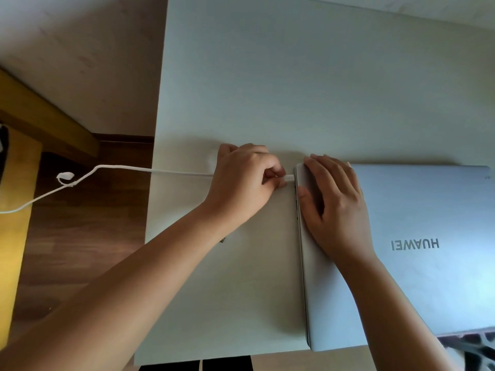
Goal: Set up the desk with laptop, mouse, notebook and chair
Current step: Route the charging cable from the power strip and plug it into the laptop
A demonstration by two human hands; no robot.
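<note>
The person is plugging a white charging cable into the left side of a closed silver Huawei laptop that lies on the white desk, toward its near right part, with its near edge reaching the desk's near edge. To do this step well, the plug should be kept level with the port and square to the laptop's side edge, then pushed straight in with a light, steady force, while the other hand bears down so the laptop does not slide to the right; any tilt of the plug would likely make it jam or scrape beside the port. The left hand has thumb and fingers curled and pinched on the plug end of the cable, whose tip sits at the laptop's left edge near the far corner; whether it is fully seated cannot be told. The right hand lies flat on the lid, fingers straight and spread, pressing just right of that same edge, so the plug is just beside its fingertips. The cable trails off to the left, past the desk's left edge and over the wooden floor, with a loose loop in it. No mouse, notebook or chair can be clearly made out.
</note>
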